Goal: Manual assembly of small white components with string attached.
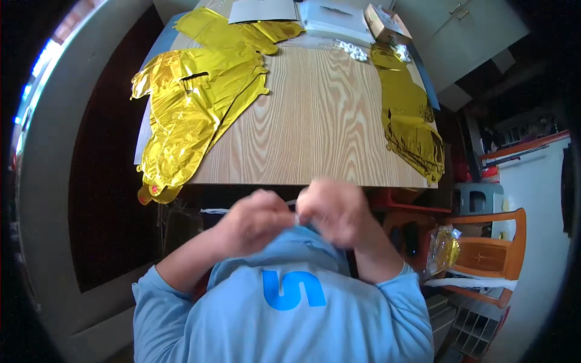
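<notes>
In front of my chest, just off the near table edge, both hands are close together with fingers curled in. My left hand (pixel 257 222) is closed, its fingertips meeting those of the other hand. Blurred by motion, my right hand (pixel 334 212) is also curled closed. A small whitish bit (pixel 297 219) shows between the fingertips, too small and smeared to name. Flat gold foil balloons (pixel 187 109) lie piled on the left of the wooden table (pixel 315 115). More folded gold foil (pixel 407 103) lies along its right edge.
At the table's far side are a clear plastic box (pixel 336 21), a small cardboard box (pixel 387 24) and a cluster of small white pieces (pixel 353 51). A wooden chair (pixel 484 248) stands at the right, with a clear bag of gold foil (pixel 445 251) on it.
</notes>
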Available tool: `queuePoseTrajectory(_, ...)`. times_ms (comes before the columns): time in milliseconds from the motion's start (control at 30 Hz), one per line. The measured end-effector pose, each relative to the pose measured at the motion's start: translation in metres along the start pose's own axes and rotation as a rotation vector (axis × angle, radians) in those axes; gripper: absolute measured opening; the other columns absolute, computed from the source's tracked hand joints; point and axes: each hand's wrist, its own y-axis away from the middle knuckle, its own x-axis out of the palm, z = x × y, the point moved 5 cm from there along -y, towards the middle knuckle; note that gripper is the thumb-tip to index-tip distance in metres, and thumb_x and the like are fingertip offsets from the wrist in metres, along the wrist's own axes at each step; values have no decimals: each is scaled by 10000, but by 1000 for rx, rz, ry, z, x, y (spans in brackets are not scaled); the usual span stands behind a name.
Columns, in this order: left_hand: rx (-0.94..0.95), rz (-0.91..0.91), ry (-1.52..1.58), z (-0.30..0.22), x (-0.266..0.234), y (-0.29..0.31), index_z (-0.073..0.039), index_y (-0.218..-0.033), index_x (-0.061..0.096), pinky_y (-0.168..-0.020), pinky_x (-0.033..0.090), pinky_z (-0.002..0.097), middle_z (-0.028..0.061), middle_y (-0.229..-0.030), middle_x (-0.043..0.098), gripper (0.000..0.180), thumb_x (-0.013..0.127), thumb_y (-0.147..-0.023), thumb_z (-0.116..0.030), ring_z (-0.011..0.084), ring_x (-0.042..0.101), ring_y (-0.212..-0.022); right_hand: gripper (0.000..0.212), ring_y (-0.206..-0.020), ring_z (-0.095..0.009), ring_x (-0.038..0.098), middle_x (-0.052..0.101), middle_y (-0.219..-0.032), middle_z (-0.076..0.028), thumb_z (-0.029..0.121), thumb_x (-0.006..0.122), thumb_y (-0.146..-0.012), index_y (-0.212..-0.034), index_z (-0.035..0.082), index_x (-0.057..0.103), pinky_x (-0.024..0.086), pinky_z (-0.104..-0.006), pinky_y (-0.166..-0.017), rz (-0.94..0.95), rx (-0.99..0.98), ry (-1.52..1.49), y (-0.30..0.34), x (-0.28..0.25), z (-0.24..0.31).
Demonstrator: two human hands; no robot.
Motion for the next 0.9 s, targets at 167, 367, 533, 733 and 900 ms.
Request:
queuePoseTrajectory(167,-44,-424,-109,-7,-37,-12,-45,-951,697,-644,492,325,70,-774,604,225,689,-742,38,211,594,-702,72,-719,-315,623,587,-757,-131,101,616,-825,-840,39,583,497,-390,-645,220,-39,-7,8,21,-5)
queuePoseTrajectory(367,100,-93,60,-15,-10,-15,-60,-994,699,-667,481,326,72,-809,603,274,669,-748,58,227,587,-722,63,-680,-299,600,558,-727,-99,119,607,-827,-859,68,588,480,-388,-615,18,55,209,-5,-6,-15)
queuePoseTrajectory(533,48,15,-216,6,-14,-19,-53,-947,688,-664,482,347,73,-813,612,226,667,-744,44,228,585,-688,47,-666,-274,581,566,-710,-103,95,600,-813,-790,56,587,471,-397,-617,73,-168,-39,4,9,10)
queuePoseTrajectory(733,-119,-375,-110,4,-43,-24,-71,-967,707,-630,488,310,73,-843,626,318,662,-687,74,228,604,-693,149,-576,-264,552,535,-680,-96,120,563,-906,-773,53,557,436,-340,-514,144,-80,-89,12,16,-4)
queuePoseTrajectory(900,58,42,136,-15,-2,-20,-61,-945,702,-679,490,333,78,-828,632,262,682,-709,53,232,620,-776,90,-591,-283,559,557,-693,-110,46,610,-839,-764,37,562,463,-354,-542,-142,62,196,-5,-23,-7)
